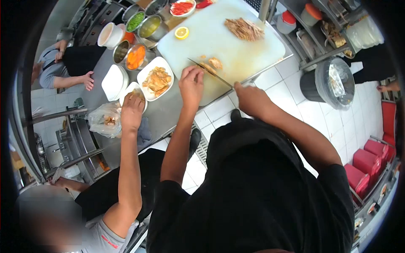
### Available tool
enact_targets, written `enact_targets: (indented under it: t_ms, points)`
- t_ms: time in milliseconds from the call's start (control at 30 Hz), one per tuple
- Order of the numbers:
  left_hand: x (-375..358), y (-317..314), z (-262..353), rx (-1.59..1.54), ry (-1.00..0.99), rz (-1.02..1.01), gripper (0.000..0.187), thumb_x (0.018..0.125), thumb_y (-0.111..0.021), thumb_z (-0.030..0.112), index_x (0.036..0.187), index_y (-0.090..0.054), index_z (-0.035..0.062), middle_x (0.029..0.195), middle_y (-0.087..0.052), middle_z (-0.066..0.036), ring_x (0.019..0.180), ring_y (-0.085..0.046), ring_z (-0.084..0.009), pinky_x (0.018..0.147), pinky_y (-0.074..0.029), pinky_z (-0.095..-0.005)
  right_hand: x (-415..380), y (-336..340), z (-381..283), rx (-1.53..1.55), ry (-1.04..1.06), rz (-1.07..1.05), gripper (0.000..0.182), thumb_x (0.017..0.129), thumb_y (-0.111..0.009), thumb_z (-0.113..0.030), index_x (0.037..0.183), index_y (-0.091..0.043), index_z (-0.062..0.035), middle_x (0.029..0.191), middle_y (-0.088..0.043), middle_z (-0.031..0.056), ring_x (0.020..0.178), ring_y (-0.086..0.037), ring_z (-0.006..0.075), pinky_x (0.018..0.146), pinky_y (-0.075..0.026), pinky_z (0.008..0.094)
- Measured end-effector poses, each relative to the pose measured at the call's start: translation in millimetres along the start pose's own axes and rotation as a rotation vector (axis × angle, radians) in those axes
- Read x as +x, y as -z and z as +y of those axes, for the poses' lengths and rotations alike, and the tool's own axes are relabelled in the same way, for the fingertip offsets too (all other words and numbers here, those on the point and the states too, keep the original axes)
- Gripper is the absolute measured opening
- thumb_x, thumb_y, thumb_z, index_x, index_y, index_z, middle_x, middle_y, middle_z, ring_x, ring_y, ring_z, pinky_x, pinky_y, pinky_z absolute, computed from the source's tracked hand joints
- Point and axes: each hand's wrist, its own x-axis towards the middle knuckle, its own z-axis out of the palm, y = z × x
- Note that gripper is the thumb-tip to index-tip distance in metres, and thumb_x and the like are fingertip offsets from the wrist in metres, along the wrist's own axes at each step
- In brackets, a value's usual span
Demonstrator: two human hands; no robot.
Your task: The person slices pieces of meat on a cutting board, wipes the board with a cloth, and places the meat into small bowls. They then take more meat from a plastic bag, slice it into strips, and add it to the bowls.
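Note:
My right hand [253, 100] is closed around the handle of a knife [218, 77], whose blade slants up and left across the near edge of the white cutting board [198, 21]. My left hand [192, 84] rests by the blade with fingers bent and drawn together; whatever is under the fingertips is hidden. Just past the blade lie a piece of cooked meat [215, 63] and smaller bits. Farther up the board sit a pile of shredded brown meat [244, 29] and a lemon half [182, 33].
Left of the board stand a white dish of sliced meat [157, 82], a bowl of orange slices [136, 57] and several metal containers. A co-worker's hand [132, 110] reaches into a white dish beside a plastic bag [105, 120]. A lined bin [331, 84] stands on the right.

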Motion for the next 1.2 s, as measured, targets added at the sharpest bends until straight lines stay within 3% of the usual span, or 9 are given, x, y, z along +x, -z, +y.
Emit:
enact_targets:
  t_ms: [167,367,467,567,667,767,900,967,1200]
  points:
    - [-3,1,-6,-0.004,-0.018,-0.021,0.012,0.082,-0.075,0.001,0.094,-0.074,-0.0005,0.102,-0.070,-0.014,0.086,-0.070,-0.0277,0.077,-0.058,-0.0340,4,-3,8,0.019,0.011,-0.011,0.028,0.087,-0.049,-0.003,0.115,-0.052,0.0021,0.092,-0.069,0.0283,0.091,-0.069,0.0467,0.081,-0.054,0.0557]
    - [0,14,13,0.020,0.048,-0.074,0.020,0.079,-0.074,0.001,0.099,-0.071,0.0024,0.112,-0.067,-0.014,0.099,-0.067,-0.0283,0.081,-0.058,-0.0367,1,24,5,0.164,0.058,0.023,0.020,0.097,-0.048,-0.013,0.110,-0.053,0.0026,0.091,-0.069,0.0287,0.091,-0.067,0.0473,0.080,-0.051,0.0552]
    - [9,13,3,0.187,-0.249,-0.120,0.018,0.079,-0.073,0.003,0.096,-0.071,0.0031,0.111,-0.067,-0.013,0.104,-0.065,-0.0304,0.085,-0.056,-0.0388,-13,37,17,0.218,0.113,0.080,0.021,0.101,-0.048,-0.018,0.106,-0.053,0.0021,0.084,-0.068,0.0280,0.078,-0.069,0.0439,0.073,-0.053,0.0538]
    - [12,18,-7,0.169,-0.184,-0.258,0.020,0.079,-0.072,0.004,0.099,-0.073,0.0046,0.112,-0.068,-0.012,0.104,-0.065,-0.0327,0.088,-0.055,-0.0400,-28,58,20,0.361,-0.044,-0.027,0.022,0.102,-0.050,-0.018,0.106,-0.053,0.0026,0.076,-0.066,0.0268,0.061,-0.067,0.0393,0.063,-0.054,0.0500]
    - [4,39,-3,0.133,-0.088,-0.151,0.022,0.075,-0.070,-0.002,0.098,-0.072,0.0014,0.106,-0.068,-0.014,0.099,-0.065,-0.0340,0.085,-0.054,-0.0408,-33,48,45,0.468,0.007,0.067,0.022,0.101,-0.053,-0.018,0.106,-0.053,0.0037,0.068,-0.064,0.0223,0.046,-0.062,0.0312,0.051,-0.052,0.0436]
    - [-7,72,-25,0.104,-0.003,0.013,0.025,0.076,-0.071,-0.001,0.101,-0.073,0.0011,0.102,-0.070,-0.015,0.089,-0.068,-0.0314,0.081,-0.056,-0.0381,-43,57,49,0.569,-0.118,0.010,0.021,0.102,-0.053,-0.017,0.104,-0.052,0.0036,0.062,-0.057,0.0113,0.043,-0.057,0.0199,0.042,-0.047,0.0349]
    - [-18,142,-63,0.142,0.164,0.286,0.025,0.077,-0.075,0.001,0.102,-0.074,0.0005,0.097,-0.072,-0.014,0.079,-0.070,-0.0250,0.073,-0.058,-0.0367,-50,55,61,0.646,-0.146,0.030,0.018,0.103,-0.051,-0.017,0.102,-0.052,0.0014,0.062,-0.052,0.0067,0.042,-0.053,0.0173,0.041,-0.045,0.0330]
    - [-24,182,-93,0.373,0.219,0.335,0.025,0.077,-0.077,0.005,0.102,-0.076,0.0025,0.093,-0.073,-0.014,0.078,-0.071,-0.0282,0.072,-0.058,-0.0373,-50,54,66,0.656,-0.143,0.044,0.019,0.103,-0.052,-0.017,0.101,-0.052,0.0014,0.061,-0.051,0.0062,0.043,-0.053,0.0163,0.041,-0.045,0.0327]
    - [-46,201,-113,0.617,0.439,0.073,0.034,0.078,-0.077,0.015,0.109,-0.073,0.0009,0.097,-0.074,-0.020,0.083,-0.072,-0.0342,0.077,-0.057,-0.0419,-51,55,70,0.658,-0.165,0.024,0.018,0.103,-0.052,-0.018,0.102,-0.053,0.0002,0.061,-0.050,0.0051,0.044,-0.050,0.0140,0.042,-0.045,0.0319]
